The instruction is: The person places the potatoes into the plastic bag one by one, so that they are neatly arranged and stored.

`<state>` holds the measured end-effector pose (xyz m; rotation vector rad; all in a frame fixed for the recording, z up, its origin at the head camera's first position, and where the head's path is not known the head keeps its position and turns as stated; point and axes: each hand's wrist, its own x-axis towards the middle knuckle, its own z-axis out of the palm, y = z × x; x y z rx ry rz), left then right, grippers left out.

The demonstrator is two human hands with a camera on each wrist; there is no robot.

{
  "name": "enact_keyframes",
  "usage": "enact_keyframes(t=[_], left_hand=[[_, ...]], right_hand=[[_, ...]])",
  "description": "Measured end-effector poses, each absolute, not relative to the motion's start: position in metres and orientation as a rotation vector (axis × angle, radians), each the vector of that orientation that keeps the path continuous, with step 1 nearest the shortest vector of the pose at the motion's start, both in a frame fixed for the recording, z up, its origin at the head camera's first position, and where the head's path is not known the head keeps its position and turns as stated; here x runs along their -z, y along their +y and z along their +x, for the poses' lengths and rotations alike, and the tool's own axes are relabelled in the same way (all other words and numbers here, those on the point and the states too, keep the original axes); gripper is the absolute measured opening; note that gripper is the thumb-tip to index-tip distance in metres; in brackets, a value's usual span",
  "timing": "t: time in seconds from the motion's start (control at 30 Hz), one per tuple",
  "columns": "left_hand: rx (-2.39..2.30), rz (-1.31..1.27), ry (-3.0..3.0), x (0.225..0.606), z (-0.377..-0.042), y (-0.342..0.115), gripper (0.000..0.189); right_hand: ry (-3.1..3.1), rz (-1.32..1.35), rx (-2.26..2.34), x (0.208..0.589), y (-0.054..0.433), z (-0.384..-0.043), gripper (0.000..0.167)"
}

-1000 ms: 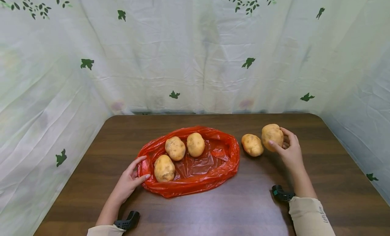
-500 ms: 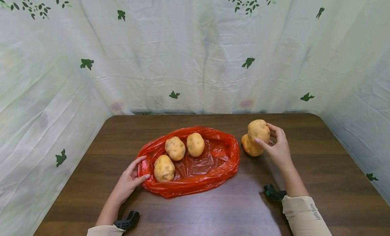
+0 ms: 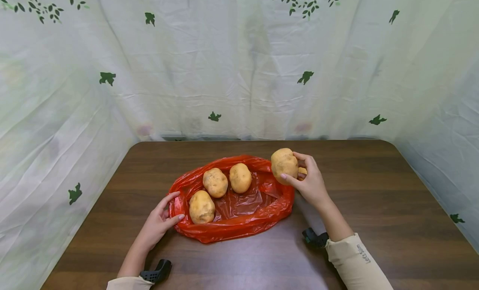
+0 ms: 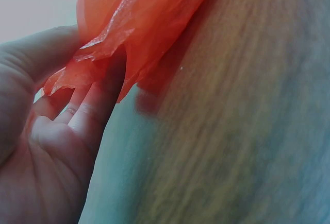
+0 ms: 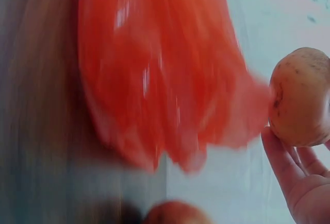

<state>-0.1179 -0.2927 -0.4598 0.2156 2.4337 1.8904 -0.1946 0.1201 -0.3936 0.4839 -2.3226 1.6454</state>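
An open red plastic bag [image 3: 243, 229] lies on the table with three potatoes inside: one near its front left [image 3: 202, 207], two further back. My left hand [image 3: 154, 225] pinches the bag's left rim between thumb and fingers; the left wrist view shows the crumpled film [image 4: 144, 33] in that grip. At the opposite end, my right hand [image 3: 312, 183] holds another potato [image 3: 283, 165] raised over the bag's right rim. Mostly hidden behind the right hand, one more potato [image 3: 302, 171] sits on the table; its top [image 5: 178, 213] appears low in the right wrist view.
The brown wooden table [image 3: 239, 265] ends at a back edge close to a pale hanging cloth [image 3: 239, 74] printed with leaves and birds. Each wrist carries a black camera mount, the left one [image 3: 157, 272] close over the tabletop.
My right hand has carried its potato leftward, from beyond the potato on the table, across it, to the bag's right rim. The left hand and the bag have stayed in place.
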Motion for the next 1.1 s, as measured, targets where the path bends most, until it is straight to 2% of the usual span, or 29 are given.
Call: enact_keyframes(t=[0.17, 0.4, 0.57, 0.87, 1.1], left_hand=[[-1.890, 0.227, 2.434, 0.460, -0.118, -0.292, 0.065], [-1.894, 0.214, 2.426, 0.458, -0.117, -0.292, 0.065], [-1.894, 0.207, 2.417, 0.455, -0.116, -0.290, 0.065], [-1.893, 0.218, 2.421, 0.457, -0.117, -0.291, 0.065], [-1.896, 0.233, 2.425, 0.459, -0.118, -0.293, 0.065]], right_hand=[[-2.322, 0.550, -1.739, 0.400, 0.096, -0.195, 0.065], [-2.414, 0.621, -1.805, 0.377, 0.057, -0.172, 0.062], [-2.484, 0.625, -1.811, 0.377, 0.035, -0.165, 0.061], [-2.549, 0.638, -1.879, 0.423, 0.014, -0.179, 0.061], [-2.611, 0.678, -1.897, 0.432, 0.009, -0.177, 0.065]])
